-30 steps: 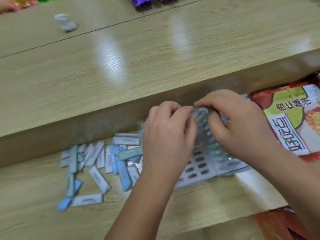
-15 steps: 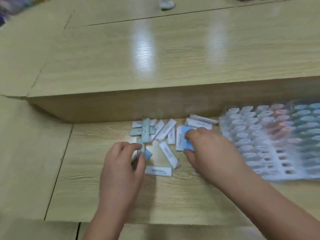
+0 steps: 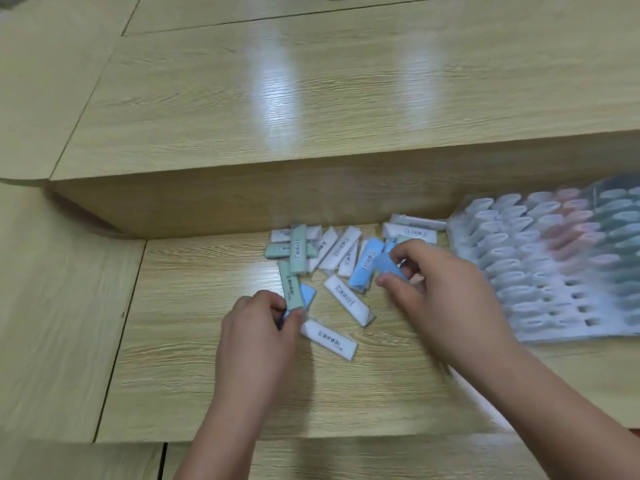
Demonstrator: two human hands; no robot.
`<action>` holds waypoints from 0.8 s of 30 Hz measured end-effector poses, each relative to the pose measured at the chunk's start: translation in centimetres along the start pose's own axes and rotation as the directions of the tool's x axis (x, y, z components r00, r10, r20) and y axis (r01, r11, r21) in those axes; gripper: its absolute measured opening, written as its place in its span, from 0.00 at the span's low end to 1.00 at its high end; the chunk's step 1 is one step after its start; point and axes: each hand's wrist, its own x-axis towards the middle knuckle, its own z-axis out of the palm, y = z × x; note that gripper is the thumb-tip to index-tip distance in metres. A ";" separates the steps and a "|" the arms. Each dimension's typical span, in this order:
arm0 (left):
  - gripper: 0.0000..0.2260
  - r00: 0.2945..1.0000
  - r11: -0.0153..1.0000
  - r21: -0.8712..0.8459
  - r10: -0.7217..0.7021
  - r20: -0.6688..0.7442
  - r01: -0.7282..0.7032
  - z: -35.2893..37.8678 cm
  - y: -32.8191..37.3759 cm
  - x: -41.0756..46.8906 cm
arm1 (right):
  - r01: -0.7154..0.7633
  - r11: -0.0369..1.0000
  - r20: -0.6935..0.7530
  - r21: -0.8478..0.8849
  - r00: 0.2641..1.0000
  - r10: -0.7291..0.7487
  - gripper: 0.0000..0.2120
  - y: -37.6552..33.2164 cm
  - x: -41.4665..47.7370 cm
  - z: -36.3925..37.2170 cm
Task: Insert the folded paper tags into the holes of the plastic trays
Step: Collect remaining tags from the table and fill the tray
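Paper tags (image 3: pixel 341 252) appear light and easily creased, so each is best pinched at mid-length. Right hand (image 3: pixel 446 299) pinches a blue tag (image 3: pixel 389 266); left hand (image 3: pixel 258 337), at its 8 o'clock, grips a green tag (image 3: pixel 290 284) by the end.

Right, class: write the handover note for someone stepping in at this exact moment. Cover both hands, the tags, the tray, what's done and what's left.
Left hand pinches the near end of a green tag.
Right hand pinches a blue tag.
Both are over the loose tags on the lower desk.
Plastic tray lies to the right, no hand on it.
Done: most of its holes hold tags.
Left: the empty holes in its near rows; plenty of tags remain to pick from.
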 end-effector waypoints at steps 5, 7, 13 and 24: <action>0.05 0.999 1.000 0.021 -0.014 -0.035 0.015 -0.8 1.9 -0.3 | -0.042 0.969 0.014 0.244 0.999 0.039 0.11 0.3 0.4 -2.9; 0.04 0.996 1.000 -0.003 0.016 -0.088 -0.016 -1.6 3.5 -0.6 | -0.023 0.965 0.059 0.261 0.998 0.008 0.15 0.9 0.5 -4.6; 0.04 0.974 0.963 -0.195 0.158 -0.162 -0.188 -3.0 10.5 -2.3 | -0.033 0.890 0.011 0.456 0.999 0.031 0.13 4.2 0.5 -11.0; 0.13 0.846 0.747 -0.451 0.533 -0.032 -0.488 4.0 25.6 -3.9 | -0.084 0.944 -0.223 0.320 0.961 0.161 0.18 16.6 0.5 -21.8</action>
